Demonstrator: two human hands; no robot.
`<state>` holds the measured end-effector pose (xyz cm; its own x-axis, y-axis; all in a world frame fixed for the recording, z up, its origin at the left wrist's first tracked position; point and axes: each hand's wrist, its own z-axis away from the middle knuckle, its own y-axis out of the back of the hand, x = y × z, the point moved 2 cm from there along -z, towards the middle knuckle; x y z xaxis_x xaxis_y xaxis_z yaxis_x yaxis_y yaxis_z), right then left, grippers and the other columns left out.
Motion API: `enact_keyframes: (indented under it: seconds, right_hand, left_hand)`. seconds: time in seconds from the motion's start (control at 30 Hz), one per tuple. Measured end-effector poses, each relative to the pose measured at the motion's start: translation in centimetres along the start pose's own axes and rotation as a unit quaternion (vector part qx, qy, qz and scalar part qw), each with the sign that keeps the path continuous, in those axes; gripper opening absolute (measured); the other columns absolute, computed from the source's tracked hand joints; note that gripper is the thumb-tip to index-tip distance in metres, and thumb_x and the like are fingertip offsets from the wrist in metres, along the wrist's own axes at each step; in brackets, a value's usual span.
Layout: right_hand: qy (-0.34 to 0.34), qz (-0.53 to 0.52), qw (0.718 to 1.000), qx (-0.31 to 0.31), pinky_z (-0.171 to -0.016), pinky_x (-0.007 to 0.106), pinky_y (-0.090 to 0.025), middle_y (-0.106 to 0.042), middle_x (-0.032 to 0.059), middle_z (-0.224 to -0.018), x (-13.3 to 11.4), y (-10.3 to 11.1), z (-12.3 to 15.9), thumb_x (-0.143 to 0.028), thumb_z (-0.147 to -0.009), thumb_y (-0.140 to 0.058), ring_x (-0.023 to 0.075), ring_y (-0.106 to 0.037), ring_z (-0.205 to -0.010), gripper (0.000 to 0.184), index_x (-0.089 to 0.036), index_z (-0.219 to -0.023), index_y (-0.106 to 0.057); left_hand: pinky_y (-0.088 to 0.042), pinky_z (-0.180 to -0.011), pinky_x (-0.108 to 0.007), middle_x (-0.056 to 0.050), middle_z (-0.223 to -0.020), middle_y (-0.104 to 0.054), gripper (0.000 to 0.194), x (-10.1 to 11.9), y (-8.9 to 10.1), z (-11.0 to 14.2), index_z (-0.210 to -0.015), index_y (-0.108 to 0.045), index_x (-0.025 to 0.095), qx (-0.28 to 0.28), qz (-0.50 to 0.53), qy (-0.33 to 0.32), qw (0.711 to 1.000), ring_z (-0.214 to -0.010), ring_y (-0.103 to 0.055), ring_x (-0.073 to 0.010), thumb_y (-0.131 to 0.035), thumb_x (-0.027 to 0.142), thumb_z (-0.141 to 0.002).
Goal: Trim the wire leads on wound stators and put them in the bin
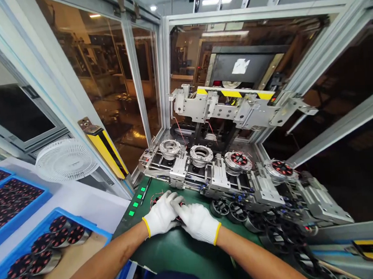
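Head view: white-gloved left grip and right grip cupped together, fingertips meeting, over a red-wired coil part mostly hidden beneath them on the green desk, closure on it untellable; part probably stiff, fairly heavy, leads fragile, best held by outer rim.

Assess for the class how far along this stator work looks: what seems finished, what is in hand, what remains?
Done-looking: wound stators lie in the blue tray, and two more sit on the right-hand fixtures. In hand: the left hand and right hand cover a red-wired part on the green mat. Left: black slotted cores sit beside the mat, apparently without windings.
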<state>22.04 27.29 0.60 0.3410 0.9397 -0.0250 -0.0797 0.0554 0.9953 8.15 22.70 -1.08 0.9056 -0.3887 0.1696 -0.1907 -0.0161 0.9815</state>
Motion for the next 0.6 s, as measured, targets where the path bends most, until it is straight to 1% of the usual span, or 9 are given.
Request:
enact_keyframes:
  seconds: [0.07,0.13,0.2,0.27,0.37,0.43,0.5,0.53,0.6]
  right_hand:
    - [-0.004,-0.044,0.999,0.030,-0.074,0.035,-0.049,-0.063,0.0137,-0.112,1.2,1.6,1.2,-0.032,-0.078,-0.055,0.0258,-0.064,-0.086,0.067,-0.017,-0.139,-0.032]
    - [-0.022,-0.080,0.993,0.085,-0.086,0.034,-0.047,-0.058,0.0129,-0.125,3.9,4.4,3.3,-0.035,-0.080,-0.054,0.0249,-0.061,-0.102,0.067,-0.018,-0.141,-0.032]
    - [-0.091,-0.082,0.982,0.141,-0.093,0.033,-0.044,-0.056,0.0113,-0.130,8.1,7.8,5.8,-0.035,-0.083,-0.051,0.0236,-0.057,-0.113,0.065,-0.020,-0.143,-0.031]
    - [-0.209,-0.059,0.963,0.159,-0.089,0.035,-0.045,-0.058,0.0107,-0.128,12.9,11.2,8.2,-0.037,-0.083,-0.052,0.0258,-0.058,-0.111,0.068,-0.023,-0.145,-0.029]
    - [-0.322,-0.046,0.941,0.093,-0.078,0.034,-0.047,-0.063,0.0122,-0.117,18.7,14.7,9.7,-0.040,-0.077,-0.058,0.0291,-0.062,-0.101,0.074,-0.022,-0.144,-0.031]
    - [-0.342,-0.066,0.936,0.051,-0.070,0.030,-0.046,-0.066,0.0123,-0.110,20.9,15.7,9.3,-0.039,-0.072,-0.063,0.0279,-0.065,-0.093,0.082,-0.020,-0.144,-0.030]
    - [-0.347,-0.078,0.934,0.031,-0.064,0.028,-0.044,-0.067,0.0120,-0.105,21.9,15.9,8.5,-0.036,-0.068,-0.065,0.0267,-0.066,-0.088,0.090,-0.019,-0.146,-0.024]
    - [-0.348,-0.078,0.934,0.025,-0.062,0.028,-0.044,-0.067,0.0123,-0.103,22.1,15.8,8.1,-0.035,-0.066,-0.065,0.0266,-0.066,-0.085,0.094,-0.018,-0.147,-0.021]
    - [-0.348,-0.066,0.935,0.018,-0.062,0.029,-0.044,-0.067,0.0143,-0.102,22.5,15.4,7.7,-0.035,-0.066,-0.065,0.0276,-0.066,-0.085,0.098,-0.015,-0.148,-0.015]
  left_hand:
    - [-0.025,-0.107,-0.054,-0.011,-0.131,-0.049,0.050,0.2,0.2,0.0,-0.118,-0.053,0.020,0.009,-0.001,0.005,1.000,-0.120,-0.042,-0.0324,-0.064,0.041,-0.075]
    - [-0.028,-0.106,-0.054,-0.010,-0.129,-0.050,0.043,0.8,1.5,0.1,-0.109,-0.058,0.021,0.019,0.007,0.005,1.000,-0.119,-0.043,-0.0319,-0.066,0.041,-0.073]
    - [-0.033,-0.103,-0.052,-0.009,-0.127,-0.052,0.042,1.6,4.4,-0.3,-0.106,-0.059,0.022,0.050,0.026,-0.002,0.998,-0.118,-0.044,-0.0303,-0.068,0.043,-0.071]
    - [-0.035,-0.102,-0.048,-0.010,-0.125,-0.054,0.043,2.6,8.4,-2.3,-0.113,-0.056,0.021,0.117,0.039,-0.017,0.992,-0.119,-0.044,-0.0278,-0.064,0.043,-0.076]
    - [-0.032,-0.104,-0.048,-0.011,-0.122,-0.054,0.054,4.4,13.3,-8.9,-0.120,-0.053,0.019,0.153,-0.006,-0.091,0.984,-0.120,-0.042,-0.0285,-0.061,0.051,-0.077]
    - [-0.029,-0.103,-0.054,-0.014,-0.131,-0.047,0.067,5.1,14.5,-14.9,-0.120,-0.056,0.020,0.147,-0.070,-0.104,0.981,-0.125,-0.034,-0.0364,-0.071,0.054,-0.064]
    - [-0.023,-0.104,-0.059,-0.015,-0.139,-0.038,0.069,5.4,14.2,-20.8,-0.114,-0.061,0.021,0.118,-0.122,-0.118,0.978,-0.129,-0.025,-0.0426,-0.076,0.054,-0.055]
    - [-0.022,-0.103,-0.061,-0.015,-0.142,-0.034,0.069,5.5,13.5,-23.4,-0.113,-0.062,0.022,0.083,-0.138,-0.130,0.978,-0.129,-0.024,-0.0440,-0.076,0.054,-0.054]
    - [-0.022,-0.101,-0.063,-0.016,-0.145,-0.030,0.074,5.4,11.8,-27.3,-0.117,-0.061,0.023,0.023,-0.156,-0.124,0.980,-0.130,-0.022,-0.0461,-0.077,0.055,-0.051]
